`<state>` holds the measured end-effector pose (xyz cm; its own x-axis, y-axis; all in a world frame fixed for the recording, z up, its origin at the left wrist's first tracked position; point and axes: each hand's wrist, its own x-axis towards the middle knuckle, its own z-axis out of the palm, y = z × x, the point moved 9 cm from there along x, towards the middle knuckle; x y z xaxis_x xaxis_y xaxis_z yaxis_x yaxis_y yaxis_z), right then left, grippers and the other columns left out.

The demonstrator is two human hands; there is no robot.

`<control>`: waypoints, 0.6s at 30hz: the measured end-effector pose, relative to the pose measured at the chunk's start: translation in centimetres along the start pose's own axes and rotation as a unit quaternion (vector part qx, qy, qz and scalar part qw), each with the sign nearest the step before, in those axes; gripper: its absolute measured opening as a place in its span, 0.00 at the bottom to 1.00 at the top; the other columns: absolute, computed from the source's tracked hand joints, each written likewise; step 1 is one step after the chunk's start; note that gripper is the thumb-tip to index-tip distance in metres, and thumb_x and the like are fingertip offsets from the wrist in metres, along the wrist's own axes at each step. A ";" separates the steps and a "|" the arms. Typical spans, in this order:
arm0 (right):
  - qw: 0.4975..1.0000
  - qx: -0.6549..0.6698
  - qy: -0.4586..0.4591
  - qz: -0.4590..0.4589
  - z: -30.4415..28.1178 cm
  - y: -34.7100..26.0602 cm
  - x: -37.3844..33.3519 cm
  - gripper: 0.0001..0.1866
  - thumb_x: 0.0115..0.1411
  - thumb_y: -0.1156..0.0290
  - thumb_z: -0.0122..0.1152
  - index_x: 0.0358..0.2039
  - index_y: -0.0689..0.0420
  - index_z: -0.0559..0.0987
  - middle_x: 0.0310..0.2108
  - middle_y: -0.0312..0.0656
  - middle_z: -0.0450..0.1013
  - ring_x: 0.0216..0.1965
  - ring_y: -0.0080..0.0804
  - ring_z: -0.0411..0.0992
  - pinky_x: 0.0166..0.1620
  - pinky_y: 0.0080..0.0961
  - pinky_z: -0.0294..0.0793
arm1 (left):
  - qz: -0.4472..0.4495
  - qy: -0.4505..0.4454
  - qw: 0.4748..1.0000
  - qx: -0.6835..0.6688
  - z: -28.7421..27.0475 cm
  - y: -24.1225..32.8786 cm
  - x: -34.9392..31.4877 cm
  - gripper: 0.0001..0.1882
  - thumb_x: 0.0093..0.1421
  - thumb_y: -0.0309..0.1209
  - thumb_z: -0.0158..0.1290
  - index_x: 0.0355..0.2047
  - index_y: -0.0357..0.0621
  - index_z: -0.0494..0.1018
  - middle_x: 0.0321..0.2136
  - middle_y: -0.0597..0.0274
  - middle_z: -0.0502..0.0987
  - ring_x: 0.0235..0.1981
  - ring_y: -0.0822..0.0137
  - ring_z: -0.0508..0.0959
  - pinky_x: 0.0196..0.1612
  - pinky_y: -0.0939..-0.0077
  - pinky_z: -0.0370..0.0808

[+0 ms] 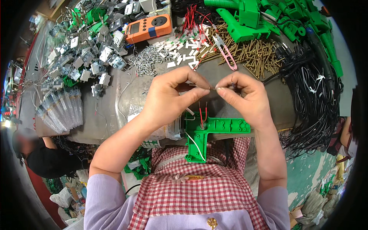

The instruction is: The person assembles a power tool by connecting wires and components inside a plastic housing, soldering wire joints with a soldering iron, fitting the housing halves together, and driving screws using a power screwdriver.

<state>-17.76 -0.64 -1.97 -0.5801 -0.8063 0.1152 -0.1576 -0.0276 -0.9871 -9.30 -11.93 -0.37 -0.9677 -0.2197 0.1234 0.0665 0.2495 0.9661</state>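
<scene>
Left hand (pixel 168 97) and right hand (pixel 245 97) pinch a thin wire (pixel 212 88) between their fingertips above a green pistol-shaped plastic shell (pixel 209 132). Brass screws (pixel 253 51), pink snips (pixel 226 51) and an orange meter (pixel 148 27) lie on the worktop (pixel 115 103).

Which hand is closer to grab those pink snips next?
Probably the right hand: the pink snips lie just above it, by the brass screws. The left hand sits farther away. Both pinch a thin wire.

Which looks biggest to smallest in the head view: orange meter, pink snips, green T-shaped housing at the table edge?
1. Green T-shaped housing, though it lies nearest the camera, which may inflate it.
2. Orange meter.
3. Pink snips, longish but very thin.
</scene>
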 end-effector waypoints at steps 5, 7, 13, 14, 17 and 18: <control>0.998 0.066 -0.004 -0.016 0.1 0.4 -0.1 0.05 0.56 0.75 0.62 0.32 0.62 0.77 0.28 0.30 0.74 0.29 0.12 0.67 0.33 0.13 0.68 | -0.042 0.005 0.996 -0.077 0.2 -0.4 0.1 0.06 0.54 0.18 0.58 0.31 0.36 0.72 0.34 0.57 0.77 0.38 0.69 0.77 0.43 0.76 0.74; 0.997 0.079 0.004 -0.021 0.0 0.2 -0.2 0.06 0.56 0.75 0.62 0.32 0.63 0.77 0.28 0.31 0.74 0.29 0.12 0.67 0.34 0.13 0.68 | -0.017 -0.004 0.992 -0.121 0.3 -0.5 0.2 0.06 0.54 0.18 0.58 0.31 0.36 0.73 0.35 0.56 0.77 0.37 0.68 0.77 0.41 0.75 0.75; 1.000 -0.015 0.010 0.025 0.5 0.3 -0.3 0.07 0.58 0.76 0.58 0.37 0.63 0.75 0.26 0.35 0.74 0.29 0.15 0.69 0.35 0.16 0.69 | 0.174 0.060 0.960 0.211 0.1 3.0 0.0 0.08 0.47 0.15 0.59 0.27 0.38 0.75 0.28 0.58 0.78 0.34 0.66 0.78 0.37 0.75 0.75; 0.998 0.026 -0.017 0.056 0.7 0.7 -0.2 0.08 0.59 0.76 0.57 0.39 0.63 0.74 0.26 0.36 0.74 0.28 0.16 0.70 0.35 0.16 0.70 | 0.172 0.062 0.960 0.211 -0.1 2.9 -0.1 0.08 0.47 0.15 0.59 0.27 0.38 0.75 0.28 0.58 0.78 0.34 0.66 0.78 0.37 0.75 0.75; 0.993 0.066 -0.061 0.079 0.8 0.9 -0.2 0.12 0.60 0.77 0.54 0.45 0.62 0.72 0.26 0.37 0.74 0.28 0.18 0.71 0.35 0.17 0.70 | 0.131 0.056 0.964 0.222 -0.5 2.4 0.3 0.08 0.44 0.17 0.60 0.25 0.40 0.76 0.26 0.62 0.78 0.32 0.65 0.78 0.38 0.74 0.74; 0.992 0.065 -0.074 0.074 0.9 0.7 -0.3 0.14 0.61 0.77 0.53 0.47 0.62 0.70 0.26 0.38 0.75 0.28 0.19 0.71 0.35 0.17 0.71 | 0.152 0.032 0.955 0.252 0.4 2.8 0.5 0.07 0.44 0.18 0.61 0.24 0.41 0.76 0.26 0.64 0.78 0.31 0.66 0.78 0.39 0.73 0.72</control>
<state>-17.03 -0.98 -2.82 -0.4638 -0.8850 -0.0409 0.0317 0.0296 -0.9991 -9.66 -10.92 2.27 -0.9046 -0.1180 0.4095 0.2007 0.7299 0.6535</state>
